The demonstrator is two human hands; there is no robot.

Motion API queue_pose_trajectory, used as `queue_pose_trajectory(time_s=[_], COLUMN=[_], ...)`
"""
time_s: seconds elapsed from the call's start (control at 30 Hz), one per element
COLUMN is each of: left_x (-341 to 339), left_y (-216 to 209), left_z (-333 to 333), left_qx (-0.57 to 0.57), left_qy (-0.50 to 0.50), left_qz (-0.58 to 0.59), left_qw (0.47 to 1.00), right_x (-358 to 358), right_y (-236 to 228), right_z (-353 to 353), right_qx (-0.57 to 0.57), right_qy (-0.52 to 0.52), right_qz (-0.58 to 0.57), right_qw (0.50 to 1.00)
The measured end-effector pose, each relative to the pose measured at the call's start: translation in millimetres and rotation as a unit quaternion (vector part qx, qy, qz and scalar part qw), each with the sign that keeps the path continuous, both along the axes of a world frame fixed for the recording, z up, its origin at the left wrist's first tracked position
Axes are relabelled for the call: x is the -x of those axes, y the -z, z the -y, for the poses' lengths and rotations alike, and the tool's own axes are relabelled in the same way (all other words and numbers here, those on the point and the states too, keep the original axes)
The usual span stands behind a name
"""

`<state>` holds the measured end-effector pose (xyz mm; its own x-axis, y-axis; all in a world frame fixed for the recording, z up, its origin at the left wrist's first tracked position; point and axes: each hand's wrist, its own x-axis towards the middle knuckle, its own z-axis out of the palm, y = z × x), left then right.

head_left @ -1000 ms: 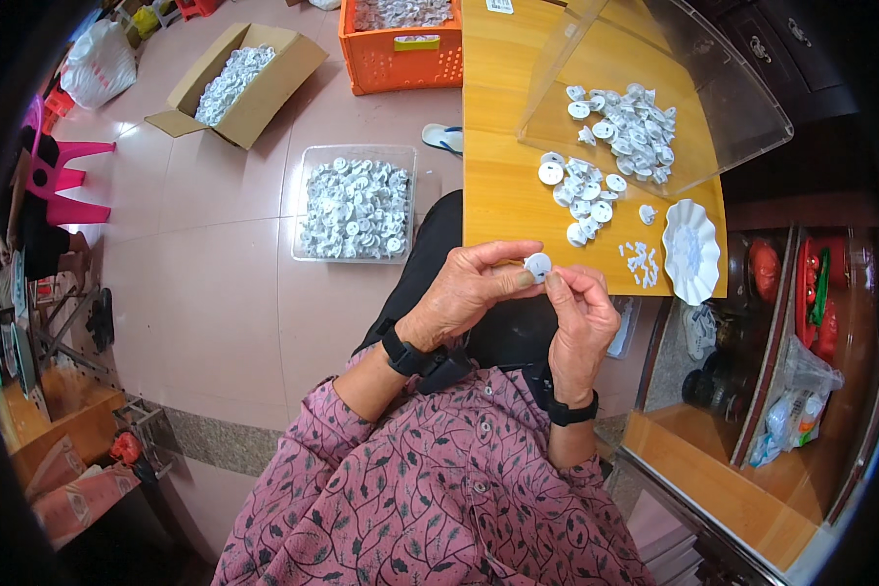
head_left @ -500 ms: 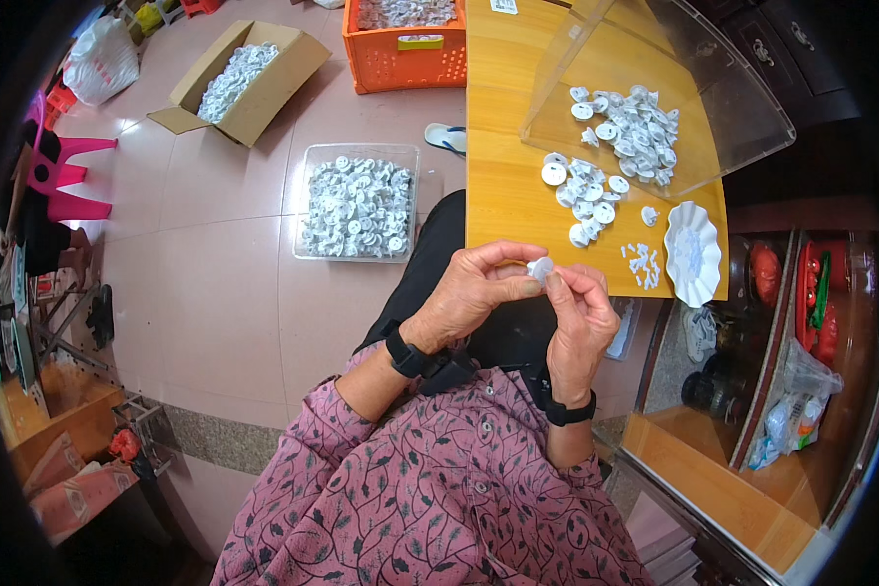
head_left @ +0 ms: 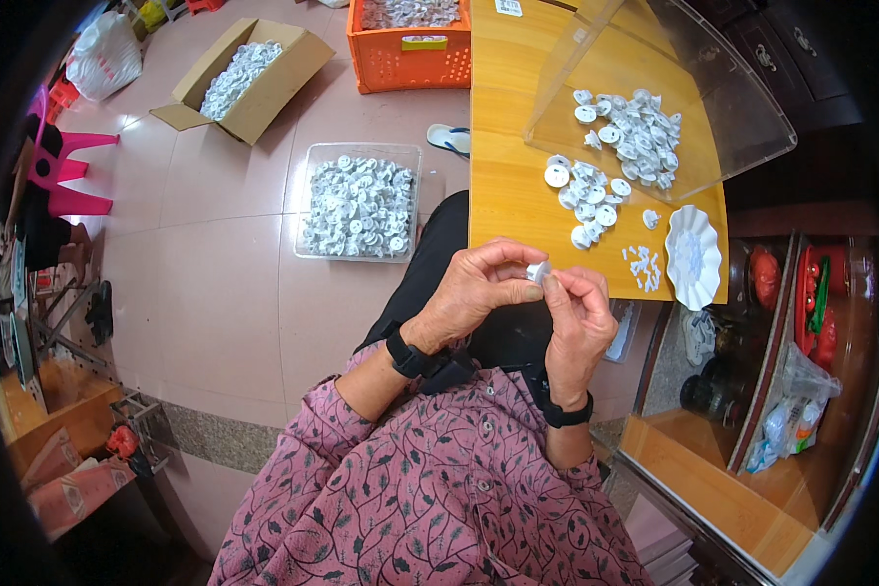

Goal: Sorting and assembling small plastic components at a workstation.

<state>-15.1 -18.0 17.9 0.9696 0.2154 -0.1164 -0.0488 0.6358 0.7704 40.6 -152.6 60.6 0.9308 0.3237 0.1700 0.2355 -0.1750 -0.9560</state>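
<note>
Table, one, yellow wood (head_left: 508, 127), right of the seated person and reaching away to the far side. Bin, one, clear plastic (head_left: 752, 146), on the table's far right part; in and under it I see a heap of white round pieces (head_left: 645, 142), too overlapped to count. Crate, one, orange (head_left: 400, 68), on the floor at the far side, just left of the table; filled with pale small parts. Carton, one, brown cardboard (head_left: 283, 93), flaps raised, on the floor farther left; holds white parts, uncounted. Tub, one, clear, squarish (head_left: 416, 186), on the floor left of the person's knee; full of white parts, past counting. Dish, one, white, scalloped rim (head_left: 698, 299), at the table's near right; holds a layer of tiny whitish pieces. Hands, two: left hand (head_left: 479, 288) and right hand (head_left: 578, 327), brought together, each pinching between thumb and forefinger the same white disc (head_left: 537, 272), one, by the table's near left corner; whether the right also grips a pin I cannot tell. Loose group, more than ten white discs (head_left: 596, 195), nearer than the heap; one single piece (head_left: 651, 219) lies apart, right. Pins, small, white (head_left: 643, 269), over ten, scattered left of the dish.
</note>
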Motion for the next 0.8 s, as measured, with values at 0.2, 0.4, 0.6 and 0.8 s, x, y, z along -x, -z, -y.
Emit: queue_pose_trajectory(time_s=[0.2,0.4,0.6,0.8], left_x=[0.4,0.6,1.5,2.5], left_y=[-0.5,1.2,1.2,-1.6], left_z=[-0.7,-0.7,-1.0,-1.8], left_qx=[-0.016,-0.019,-0.001,-0.027], left_qy=[-0.002,-0.015,-0.006,-0.008], left_qz=[0.026,0.031,0.020,0.017], left_qw=[1.000,0.999,1.000,0.999], right_x=[1.4,5.0,4.8,5.1], right_y=[-2.2,-4.8,-3.1,1.1], right_z=[-1.4,-3.0,-2.8,-3.9], right_qx=[-0.009,0.000,0.010,0.073], right_qy=[0.004,-0.012,-0.008,-0.003], right_qz=[-0.001,0.003,0.033,0.120], right_qw=[1.000,1.000,0.999,0.990])
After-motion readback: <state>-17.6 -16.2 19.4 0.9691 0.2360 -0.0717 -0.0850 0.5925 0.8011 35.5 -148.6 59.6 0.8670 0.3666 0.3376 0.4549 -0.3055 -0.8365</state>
